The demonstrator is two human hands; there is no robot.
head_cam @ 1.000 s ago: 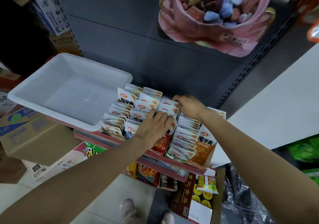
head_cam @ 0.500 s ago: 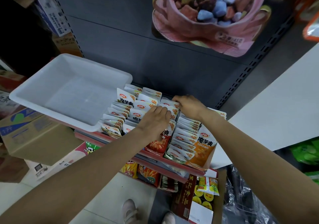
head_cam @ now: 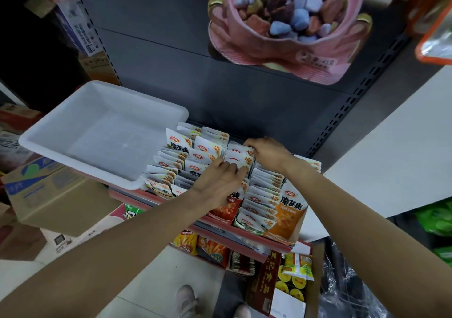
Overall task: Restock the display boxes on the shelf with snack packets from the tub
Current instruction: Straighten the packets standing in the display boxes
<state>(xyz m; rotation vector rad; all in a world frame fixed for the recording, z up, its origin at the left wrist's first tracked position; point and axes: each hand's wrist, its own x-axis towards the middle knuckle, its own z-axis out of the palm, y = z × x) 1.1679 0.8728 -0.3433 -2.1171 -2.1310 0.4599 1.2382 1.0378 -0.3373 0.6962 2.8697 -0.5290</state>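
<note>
White tub (head_cam: 73, 144): on the shelf (head_cam: 244, 233), at its left end, tilted toward the camera; only bare floor showing inside.

Display boxes: in a row just right of the tub, touching side by side. Left box (head_cam: 171, 170) packed with white snack packets (head_cam: 177, 145) standing upright. Red box (head_cam: 226, 207) in the middle, orange box (head_cam: 289, 213) at the right end, each filled with overlapping white packets.

Left hand (head_cam: 217, 182): over the red box, fingers curled down onto the packet tops; whether pinching or only pressing, cannot tell.

Right hand (head_cam: 267, 153): at the back of the same row, fingers curled over the rear packets (head_cam: 238, 155), thumb side hidden; grip likewise unclear.

Pink candy tub (head_cam: 283, 24): on the level above, filled with coloured pieces.

Cardboard box (head_cam: 49, 195): below and left of the shelf.

Open carton of yellow-labelled tins (head_cam: 297, 272): on the floor beneath the orange box.

Shoes (head_cam: 186, 301): on the floor at the bottom edge.
</note>
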